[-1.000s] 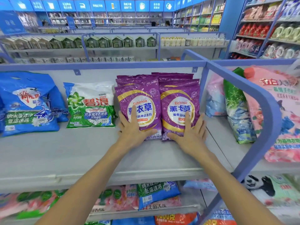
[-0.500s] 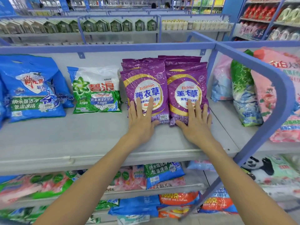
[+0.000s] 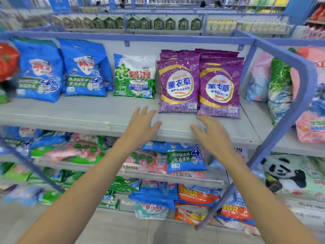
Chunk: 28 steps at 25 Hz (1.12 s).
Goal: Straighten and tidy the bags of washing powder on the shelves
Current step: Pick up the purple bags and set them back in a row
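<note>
Grey shelf, front edge: our left hand and right hand hover empty; purple bags behind look soft, weighty, so we'd take their sides.

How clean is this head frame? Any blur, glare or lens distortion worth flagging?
Head view: motion blur smears the left edge, including the red pack, and the lower shelves; the purple bags are sharp enough to read, with glare speckling their foil; wide-angle distortion bends the blue rail at right; left hand and right hand are slightly soft.
</note>
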Tool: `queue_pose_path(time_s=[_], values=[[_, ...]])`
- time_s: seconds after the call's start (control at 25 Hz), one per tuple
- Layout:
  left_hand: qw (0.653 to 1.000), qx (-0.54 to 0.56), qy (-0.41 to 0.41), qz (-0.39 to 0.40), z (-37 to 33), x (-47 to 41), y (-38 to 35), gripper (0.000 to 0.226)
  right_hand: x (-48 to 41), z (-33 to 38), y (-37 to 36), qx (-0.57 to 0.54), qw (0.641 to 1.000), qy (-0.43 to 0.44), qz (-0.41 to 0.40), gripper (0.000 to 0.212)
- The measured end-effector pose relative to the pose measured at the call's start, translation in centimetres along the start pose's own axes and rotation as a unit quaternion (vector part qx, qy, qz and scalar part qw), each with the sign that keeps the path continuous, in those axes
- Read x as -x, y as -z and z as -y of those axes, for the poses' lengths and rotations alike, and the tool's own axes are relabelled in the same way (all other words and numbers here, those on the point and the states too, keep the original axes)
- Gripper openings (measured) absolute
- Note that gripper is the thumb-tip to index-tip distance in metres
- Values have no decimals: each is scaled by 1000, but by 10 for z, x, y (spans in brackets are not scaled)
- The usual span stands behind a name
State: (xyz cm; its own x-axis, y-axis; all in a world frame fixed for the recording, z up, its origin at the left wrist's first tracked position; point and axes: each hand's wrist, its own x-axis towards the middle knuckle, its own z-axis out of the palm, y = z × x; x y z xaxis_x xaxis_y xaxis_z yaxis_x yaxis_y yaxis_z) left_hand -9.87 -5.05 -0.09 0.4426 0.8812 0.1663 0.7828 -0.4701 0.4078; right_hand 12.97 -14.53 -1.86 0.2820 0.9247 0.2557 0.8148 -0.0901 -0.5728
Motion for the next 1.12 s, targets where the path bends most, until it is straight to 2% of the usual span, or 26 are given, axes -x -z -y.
queue_pose_path(time_s=[0.24,0.44,0.68,0.92,1.12], values=[[994,-44,85,-43,32,99,25,62,45,65,-30,20,993,98,61,60],[983,-89,142,-82,87,158,52,69,63,125,-65,12,982,160,98,62],[970,-90,205,-99,158,226,89,61,82,198,-134,-12,967,209,145,59],[955,-78,255,-130,258,283,151,60,97,321,-207,-47,956,235,167,57],[945,-82,266,-172,334,329,204,56,115,427,-266,-122,946,240,184,54]])
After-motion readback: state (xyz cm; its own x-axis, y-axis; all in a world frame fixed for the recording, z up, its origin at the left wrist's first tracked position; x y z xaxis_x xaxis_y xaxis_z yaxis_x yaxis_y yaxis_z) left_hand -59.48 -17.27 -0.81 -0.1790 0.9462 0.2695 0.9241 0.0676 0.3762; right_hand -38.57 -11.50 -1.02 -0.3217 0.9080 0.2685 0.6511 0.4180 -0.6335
